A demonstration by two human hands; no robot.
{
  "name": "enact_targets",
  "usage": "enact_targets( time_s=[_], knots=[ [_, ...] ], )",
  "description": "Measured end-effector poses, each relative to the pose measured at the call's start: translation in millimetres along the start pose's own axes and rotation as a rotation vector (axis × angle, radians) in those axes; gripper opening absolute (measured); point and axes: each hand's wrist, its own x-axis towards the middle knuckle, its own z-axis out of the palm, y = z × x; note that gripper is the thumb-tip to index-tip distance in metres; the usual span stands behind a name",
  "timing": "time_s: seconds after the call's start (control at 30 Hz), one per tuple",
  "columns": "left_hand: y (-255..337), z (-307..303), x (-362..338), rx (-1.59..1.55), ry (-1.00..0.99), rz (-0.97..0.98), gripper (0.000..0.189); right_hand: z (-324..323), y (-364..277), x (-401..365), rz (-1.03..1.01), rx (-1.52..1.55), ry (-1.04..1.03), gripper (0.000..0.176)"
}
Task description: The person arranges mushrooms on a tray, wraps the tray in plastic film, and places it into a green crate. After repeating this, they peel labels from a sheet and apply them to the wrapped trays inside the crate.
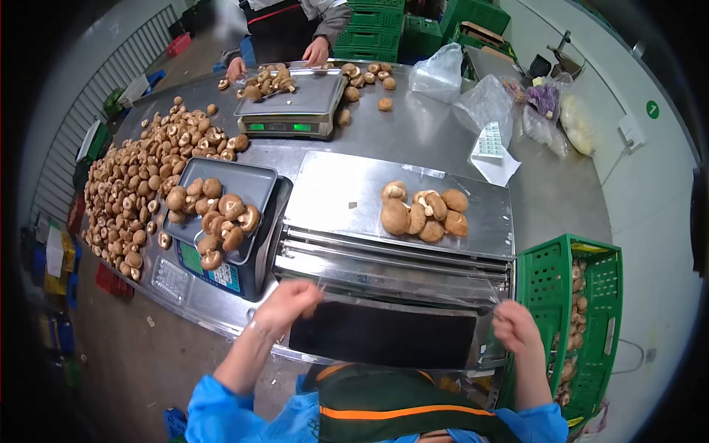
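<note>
My left hand [288, 306] is closed in a pinch on one edge of clear plastic film [489, 294], at the front left of the wrapping station. At the front right, my right hand [515, 326] pinches the film's other side. The sheet stretches between both hands, above the metal rollers [391, 255] and the black pad [384, 334]. Just beyond, a compact group of brown mushrooms [425, 213] rests on the flat steel plate [336, 196]; any tray under them is hard to see.
Left of me, a scale [267, 244] bears loose mushrooms beside a large mushroom heap [140, 177]. Across the table, a person's hands [316, 52] are at a second scale [288, 125]. A green crate [532, 295] with mushrooms stands right. Plastic bags [491, 107] lie at the back right.
</note>
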Motion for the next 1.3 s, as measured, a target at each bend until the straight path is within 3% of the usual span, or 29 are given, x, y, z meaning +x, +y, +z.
enact_targets(
  time_s=[0.03, 0.07, 0.1, 0.13, 0.17, 0.2, 0.23, 0.27, 0.33, 0.37, 0.4, 0.43, 0.47, 0.5, 0.53, 0.63, 0.67, 0.7, 0.73, 0.77, 0.8, 0.9, 0.93, 0.97, 1.03, 1.13, 1.17, 1.23, 1.3],
  knots=[
    [-1.3, 3.4, -14.6, -0.349, -0.093, 0.018, 0.035, -0.1, -1.4, 3.3, -0.013, -0.003, -0.011, 0.027],
    [-6.7, 5.1, -24.8, -0.570, -0.274, 0.016, 0.034, 18.6, -0.9, -20.3, 0.068, 0.114, -0.289, 0.027],
    [-1.3, 4.7, -52.8, -0.826, -0.374, -0.154, 0.034, 24.2, 10.9, -33.3, 0.223, 0.360, -0.464, 0.027],
    [27.6, 10.4, -42.4, -0.652, -0.548, 0.013, 0.035, 17.7, -14.2, -24.9, -0.009, 0.336, -0.600, 0.027],
    [58.6, 21.6, -22.3, -0.669, -0.586, 0.265, 0.037, 15.7, -43.6, -16.4, -0.243, 0.305, -0.728, 0.028],
    [89.5, 32.2, 4.8, -0.681, -0.620, 0.526, 0.039, 63.0, -60.4, 1.3, -0.289, 0.256, -0.847, 0.028],
    [114.5, 33.2, 34.3, -0.831, -0.492, 0.556, 0.034, 118.4, -79.6, 22.9, -0.329, 0.215, -0.967, 0.028],
    [139.2, 31.7, 68.0, -0.968, -0.365, 0.591, 0.035, 133.1, -107.9, 63.7, -0.397, 0.217, -0.985, 0.024],
    [146.6, 21.0, 169.3, -0.461, -0.090, 0.924, 0.037, 179.6, -121.5, 133.3, -1.033, -0.053, -0.350, 0.023],
    [136.0, 26.6, 202.4, 0.000, 0.175, 0.985, 0.035, 169.8, -128.2, 179.8, -1.064, -0.237, -0.527, 0.024],
    [122.0, 33.4, 223.8, 0.322, 0.207, 0.941, 0.038, 147.7, -123.8, 227.0, -1.239, -0.829, -0.229, 0.031],
    [95.1, 34.8, 249.8, 0.630, 0.230, 0.853, 0.044, 160.0, -105.4, 219.9, -1.025, -1.305, 0.096, 0.035],
    [80.5, 39.6, 256.2, 0.667, 0.112, 0.629, 0.045, 143.5, -99.7, 232.8, -1.000, -1.490, -0.028, 0.035],
    [71.6, 37.3, 253.4, 0.677, -0.020, 0.720, 0.045, 128.7, -99.1, 249.3, -0.951, -1.675, -0.157, 0.035],
    [70.2, 34.9, 252.5, 0.669, -0.079, 0.729, 0.046, 132.9, -102.0, 244.5, -0.926, -1.683, -0.153, 0.035],
    [60.8, 27.6, 231.0, 0.651, -0.213, 0.674, 0.046, 134.6, -85.4, 200.5, -0.564, -1.425, -0.224, 0.032],
    [65.6, 28.9, 216.4, 0.404, -0.266, 0.498, 0.046, 135.6, -83.4, 192.8, -0.518, -1.257, -0.138, 0.033],
    [70.6, 26.5, 207.0, 0.399, -0.255, 0.502, 0.046, 131.7, -80.6, 186.4, -0.474, -1.088, -0.057, 0.034],
    [73.9, 23.3, 197.4, 0.216, -0.362, 0.268, 0.046, 124.7, -78.0, 181.7, -0.473, -1.093, -0.062, 0.034],
    [74.9, 21.5, 189.4, 0.034, -0.468, 0.034, 0.045, 117.0, -75.9, 175.7, -0.339, -1.004, -0.022, 0.036],
    [72.4, 22.4, 181.4, 0.008, -0.478, 0.036, 0.051, 114.4, -75.9, 171.6, -0.213, -0.915, 0.015, 0.038],
    [74.9, 23.3, 175.9, 0.205, -0.497, 0.079, 0.053, 112.9, -72.5, 166.9, -0.212, -1.137, 0.044, 0.043],
    [80.9, 28.0, 165.4, 0.246, -0.454, 0.094, 0.055, 118.6, -60.1, 161.4, -0.302, -0.951, 0.010, 0.043],
    [78.5, 27.9, 159.0, 0.252, -0.449, 0.110, 0.055, 118.2, -54.4, 150.6, -0.316, -0.958, 0.001, 0.043],
    [69.8, 31.6, 139.1, 0.524, -0.435, 0.397, 0.056, 114.8, -39.9, 126.9, -0.494, -1.242, 0.017, 0.043],
    [52.5, 35.3, 70.9, 0.315, -0.533, 0.019, 0.055, 101.6, 5.6, 72.9, -0.393, -1.250, -0.009, 0.040],
    [28.9, 29.1, 59.3, 0.354, -0.565, 0.142, 0.052, 89.1, 23.3, 60.6, -0.266, -1.103, -0.030, 0.040],
    [20.7, 15.5, 25.1, 0.196, -0.563, -0.239, 0.048, 71.3, 49.0, 45.3, -0.367, -1.334, -0.063, 0.043],
    [-47.7, -5.8, 28.5, 0.010, -0.581, -0.184, 0.040, 28.6, 64.4, 57.8, -0.243, -1.146, 0.029, 0.045]
  ],
)
